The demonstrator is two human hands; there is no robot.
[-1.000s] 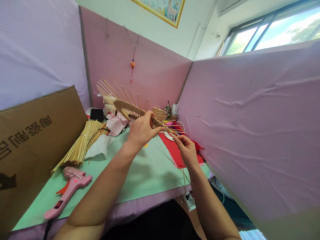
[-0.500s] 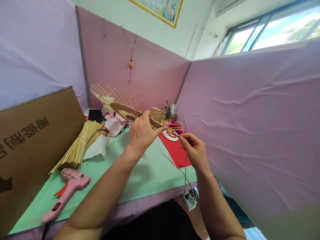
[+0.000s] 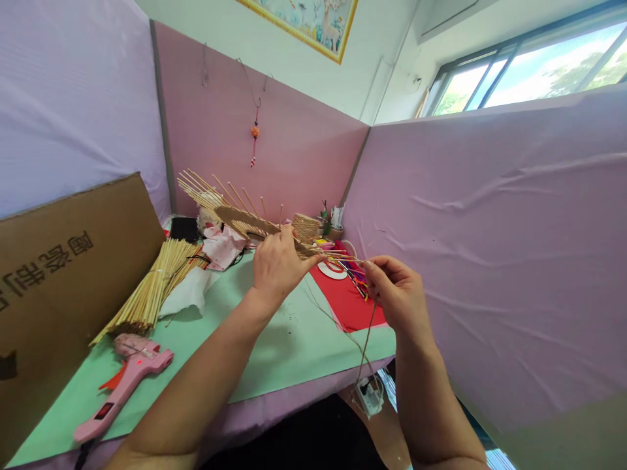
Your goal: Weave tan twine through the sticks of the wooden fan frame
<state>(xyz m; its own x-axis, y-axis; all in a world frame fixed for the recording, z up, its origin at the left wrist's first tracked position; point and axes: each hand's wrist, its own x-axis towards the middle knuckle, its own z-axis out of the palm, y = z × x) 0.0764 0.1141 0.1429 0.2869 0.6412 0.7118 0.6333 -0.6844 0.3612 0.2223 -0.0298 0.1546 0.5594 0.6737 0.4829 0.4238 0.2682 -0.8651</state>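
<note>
My left hand (image 3: 280, 264) is closed around the near edge of a brown cardboard ring (image 3: 245, 219), holding it tilted above the table. Thin wooden sticks (image 3: 198, 186) fan out from the ring to the left and upward, and a few more point right past my thumb. To the right, my right hand (image 3: 394, 287) pinches a thin twine (image 3: 368, 329) between thumb and fingertips, close to the stick ends. Its loose length hangs below the hand past the table edge. A ball of twine (image 3: 305, 228) sits behind the ring.
On the green tabletop (image 3: 267, 346) lie a pink glue gun (image 3: 125, 385), a bundle of sticks (image 3: 147, 284) and white tissue (image 3: 189, 294). A cardboard box (image 3: 73, 261) stands at left. Red sheet (image 3: 343, 307) lies at right; a power strip (image 3: 368, 397) hangs below the edge.
My right hand has moved to the right, away from the ring, with the twine pinched in it. My left hand keeps its hold on the ring. The view has shifted slightly.
</note>
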